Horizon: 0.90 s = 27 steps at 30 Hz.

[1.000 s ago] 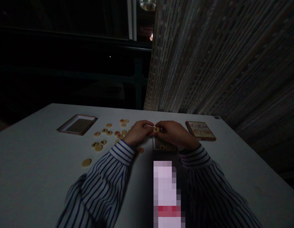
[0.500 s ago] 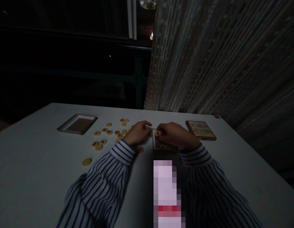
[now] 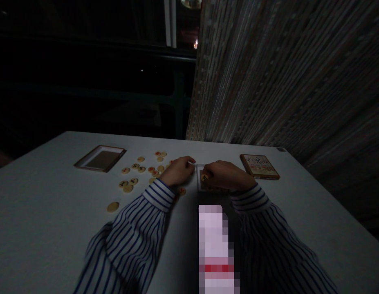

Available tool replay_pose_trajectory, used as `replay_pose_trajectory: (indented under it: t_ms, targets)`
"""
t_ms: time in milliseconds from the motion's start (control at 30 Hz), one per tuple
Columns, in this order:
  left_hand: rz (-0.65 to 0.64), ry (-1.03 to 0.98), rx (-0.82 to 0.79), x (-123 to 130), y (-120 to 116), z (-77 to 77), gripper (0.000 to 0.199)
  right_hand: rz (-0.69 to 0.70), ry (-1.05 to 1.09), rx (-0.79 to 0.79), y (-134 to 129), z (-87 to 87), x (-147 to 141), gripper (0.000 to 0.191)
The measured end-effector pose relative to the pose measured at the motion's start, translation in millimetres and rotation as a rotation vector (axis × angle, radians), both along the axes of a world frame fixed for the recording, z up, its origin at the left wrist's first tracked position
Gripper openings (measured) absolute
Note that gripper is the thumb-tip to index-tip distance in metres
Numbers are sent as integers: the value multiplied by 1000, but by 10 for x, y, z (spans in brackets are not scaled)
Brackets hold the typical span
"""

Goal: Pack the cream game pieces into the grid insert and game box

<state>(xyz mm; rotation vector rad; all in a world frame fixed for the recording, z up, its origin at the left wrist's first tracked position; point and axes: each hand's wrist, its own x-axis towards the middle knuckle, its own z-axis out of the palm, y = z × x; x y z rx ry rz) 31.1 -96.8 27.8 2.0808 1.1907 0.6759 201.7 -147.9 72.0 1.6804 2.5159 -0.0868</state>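
Observation:
In the head view, my right hand [image 3: 229, 174] pinches a round wooden Chinese chess piece [image 3: 204, 177] with a dark character. It is over the left part of a shallow white-edged box [image 3: 199, 185], whose right side the hand hides. More pieces lie along the box's near side, mostly in shadow. My left hand [image 3: 178, 170] rests at the box's left edge, thumb and forefinger apart, with nothing visible between them; its other fingers are partly hidden. Left of it, several loose chess pieces [image 3: 128, 188] with red, dark or blank faces lie scattered, and one red-marked piece [image 3: 182, 191] sits beside my left wrist.
An open tray-like box part [image 3: 81, 164] stands at the table's far left. A box with a printed lid [image 3: 263, 167] lies to the right. One blank piece [image 3: 113, 207] is apart on the white table [image 3: 48, 228]. A bead curtain [image 3: 226, 90] hangs behind.
My right hand has lowered the chess piece slightly, nearer the box floor. My left hand stays almost where it was.

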Motion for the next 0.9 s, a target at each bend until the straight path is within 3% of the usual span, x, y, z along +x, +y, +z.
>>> replay_pose_trajectory:
  t_ms: [200,900]
  targets:
    - [-19,58,-8,3,-27,28,29,13,-11,-85,9,-27,-32,24]
    - [-35,156,39,11,-73,89,30,121,-10,-59,76,-228,-42,28]
